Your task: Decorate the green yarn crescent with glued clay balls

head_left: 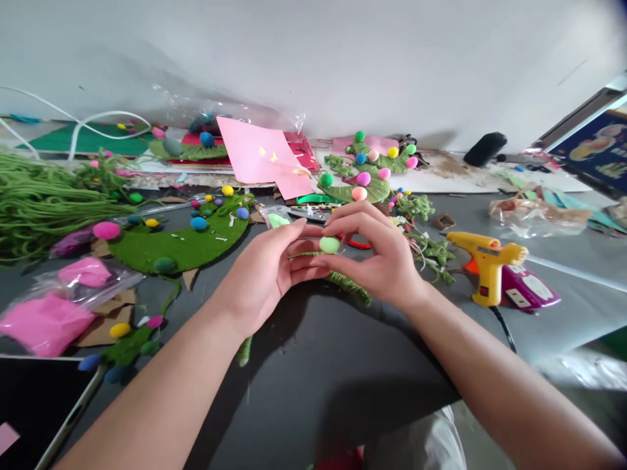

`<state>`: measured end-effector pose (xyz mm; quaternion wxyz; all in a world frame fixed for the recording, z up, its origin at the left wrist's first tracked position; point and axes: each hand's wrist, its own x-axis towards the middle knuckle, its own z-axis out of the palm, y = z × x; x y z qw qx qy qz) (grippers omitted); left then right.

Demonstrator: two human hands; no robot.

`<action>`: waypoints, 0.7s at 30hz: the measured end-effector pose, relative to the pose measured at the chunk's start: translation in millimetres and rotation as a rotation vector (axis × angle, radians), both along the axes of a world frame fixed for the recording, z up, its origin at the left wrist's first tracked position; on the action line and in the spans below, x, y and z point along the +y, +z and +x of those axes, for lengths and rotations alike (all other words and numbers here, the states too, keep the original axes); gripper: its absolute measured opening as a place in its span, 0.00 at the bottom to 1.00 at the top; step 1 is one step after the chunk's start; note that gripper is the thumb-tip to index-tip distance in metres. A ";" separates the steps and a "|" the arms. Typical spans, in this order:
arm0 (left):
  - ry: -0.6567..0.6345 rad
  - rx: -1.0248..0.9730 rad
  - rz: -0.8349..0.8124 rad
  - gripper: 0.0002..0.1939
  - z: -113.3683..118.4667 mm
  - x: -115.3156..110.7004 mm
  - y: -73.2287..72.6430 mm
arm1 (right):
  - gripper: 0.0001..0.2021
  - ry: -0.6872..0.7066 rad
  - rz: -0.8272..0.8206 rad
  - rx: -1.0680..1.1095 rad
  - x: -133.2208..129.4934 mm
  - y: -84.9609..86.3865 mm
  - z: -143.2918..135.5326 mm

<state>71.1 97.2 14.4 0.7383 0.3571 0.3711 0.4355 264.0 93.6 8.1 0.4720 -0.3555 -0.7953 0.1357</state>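
Observation:
Both hands meet over the middle of the dark table. My left hand (262, 271) has its fingers curled round a green yarn-wrapped piece (350, 287), whose ends show below each hand. A light green ball (330, 245) sits between the hands, at the fingertips of my right hand (379, 251), which is bent round it with thumb below and fingers above. Whether the ball touches the green piece cannot be made out. Behind the fingers, red-handled scissors (360, 245) are partly hidden.
A yellow glue gun (490, 261) stands at the right on a purple pack (531, 287). Green yarn (44, 202), a green crescent with balls (186, 248) and pink material in plastic (46, 323) lie left. Pink paper (255, 153) is behind.

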 end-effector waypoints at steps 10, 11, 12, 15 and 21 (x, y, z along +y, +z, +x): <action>-0.083 -0.098 0.068 0.04 4.3 -0.4 -11.0 | 0.14 -0.013 -0.051 -0.055 4.6 -2.8 4.0; -0.075 -0.106 0.052 0.05 4.2 -0.5 -9.4 | 0.16 -0.009 -0.059 -0.052 4.8 -2.3 4.5; -0.070 -0.112 0.033 0.07 3.9 -0.7 -7.6 | 0.17 -0.006 -0.062 -0.051 4.9 -2.0 4.7; -0.077 -0.130 -0.021 0.11 2.6 -1.6 -3.6 | 0.19 0.013 -0.063 -0.066 4.9 -2.8 3.9; -0.091 -0.140 -0.053 0.10 3.6 -3.0 -4.5 | 0.11 0.027 -0.054 -0.064 5.6 -8.4 0.4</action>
